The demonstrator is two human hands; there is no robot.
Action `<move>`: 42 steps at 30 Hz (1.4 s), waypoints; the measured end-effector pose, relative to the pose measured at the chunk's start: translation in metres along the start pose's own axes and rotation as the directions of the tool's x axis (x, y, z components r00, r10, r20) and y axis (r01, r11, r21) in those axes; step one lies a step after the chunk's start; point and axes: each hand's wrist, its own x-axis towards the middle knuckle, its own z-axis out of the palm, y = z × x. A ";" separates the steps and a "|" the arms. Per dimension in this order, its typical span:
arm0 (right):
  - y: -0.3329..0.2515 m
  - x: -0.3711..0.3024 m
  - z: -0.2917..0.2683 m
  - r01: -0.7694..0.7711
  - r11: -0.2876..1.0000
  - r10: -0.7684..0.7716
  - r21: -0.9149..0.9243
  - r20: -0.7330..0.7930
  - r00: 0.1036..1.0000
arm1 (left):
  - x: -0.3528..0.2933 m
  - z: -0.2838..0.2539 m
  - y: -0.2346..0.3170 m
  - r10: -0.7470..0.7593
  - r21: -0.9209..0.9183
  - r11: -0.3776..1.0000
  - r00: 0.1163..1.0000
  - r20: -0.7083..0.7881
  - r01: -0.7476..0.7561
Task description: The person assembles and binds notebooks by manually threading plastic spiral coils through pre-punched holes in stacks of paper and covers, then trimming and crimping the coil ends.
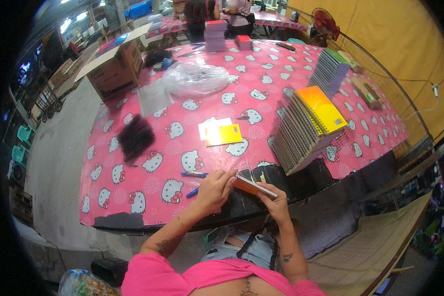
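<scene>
Near the table's front edge I hold a notebook (252, 186) tilted, its orange side and pale page edge showing. My left hand (216, 189) is closed at its left end, fingers over the top edge. The other end is gripped by my right hand (276, 202), thumb on the edge. Beside my left hand lie a blue pen-like tool (194, 174) and a second blue one (192, 193). Farther in, a yellow notebook (224, 134) rests partly over a white sheet (208, 126). To the right rises a tall stack of spiral notebooks (306, 129) with yellow covers on top.
A bundle of black wire-like strands (135, 138) lies left on the pink table cover (172, 190). Clear plastic bags (195, 79) and an open cardboard box (116, 69) are behind it. More notebook stacks (215, 38) stand at the back. Two people are beyond the table.
</scene>
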 end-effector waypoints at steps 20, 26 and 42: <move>0.003 0.000 -0.005 -0.024 0.999 0.022 0.030 0.039 0.999 | -0.002 -0.005 -0.020 -0.028 -0.203 0.978 0.998 0.062 0.040; 0.003 -0.002 -0.013 -0.040 0.998 0.034 0.056 0.096 0.995 | 0.011 -0.019 -0.025 0.098 -0.286 0.958 0.930 0.354 0.008; 0.002 -0.003 -0.012 -0.078 0.990 0.064 0.121 0.115 0.991 | 0.019 -0.017 -0.026 0.206 -0.160 0.975 0.908 0.365 -0.156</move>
